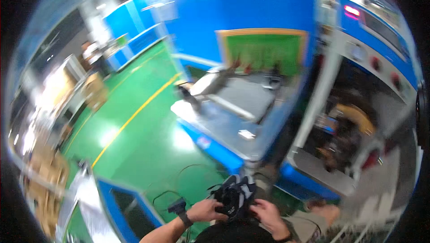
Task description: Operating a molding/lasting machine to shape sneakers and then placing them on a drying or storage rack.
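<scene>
A black shoe (234,197) with pale grey stripes is in front of my body at the lower middle, its laced opening towards me. My left hand (208,210) is closed on the shoe's near left side, with its fingertips at the opening. On the other side, my right hand (267,215) has its thumb and fingers pinched at the shoe's right edge. Blur hides exactly what those fingertips grip. A dark device (177,206) is strapped on my left wrist, and a black band circles the right one.
Ahead stands a blue machine (264,1) with a grey worktable (242,93) and a green panel (264,52). Dark items lie blurred on the table. Another blue machine (380,32) is to the right. Cardboard boxes (47,171) and a distant person (93,57) are on the left.
</scene>
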Demonstrator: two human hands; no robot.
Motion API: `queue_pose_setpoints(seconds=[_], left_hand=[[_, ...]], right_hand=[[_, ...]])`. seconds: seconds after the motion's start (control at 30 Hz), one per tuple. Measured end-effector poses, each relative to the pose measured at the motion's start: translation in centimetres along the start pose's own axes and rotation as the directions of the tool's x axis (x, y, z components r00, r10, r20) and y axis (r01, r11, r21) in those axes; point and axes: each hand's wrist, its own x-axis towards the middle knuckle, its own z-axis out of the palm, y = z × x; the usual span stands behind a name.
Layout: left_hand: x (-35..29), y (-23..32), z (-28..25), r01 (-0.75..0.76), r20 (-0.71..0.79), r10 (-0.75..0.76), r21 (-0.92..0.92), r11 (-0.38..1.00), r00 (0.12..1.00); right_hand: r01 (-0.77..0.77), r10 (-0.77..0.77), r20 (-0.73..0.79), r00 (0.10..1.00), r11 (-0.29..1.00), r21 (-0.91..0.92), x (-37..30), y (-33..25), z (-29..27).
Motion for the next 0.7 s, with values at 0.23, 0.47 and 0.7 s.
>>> queue_pose_setpoints(seconds=[0.23,0.47,0.7], left_hand=[[-20.3,-7.0,-4.9,0.392,-0.347,-0.431,-0.180,0.902,0.833],[-47.7,-16.1,-1.8,0.730,-0.656,-0.754,-0.530,0.432,-0.029],[-59.3,-30.7,2.2,0.157,-0.117,-0.165,-0.955,-0.250,-0.979]], right_hand=[[-0.116,0.162,-0.272,0.948,0.977,0.180,-0.4,7.7,-10.0],[0.006,0.020,-0.319,0.948,0.997,0.079,-1.8,2.6,-11.3],[0.015,-0.025,-0.372,0.928,0.999,-0.030,-2.8,1.9,-9.1]])
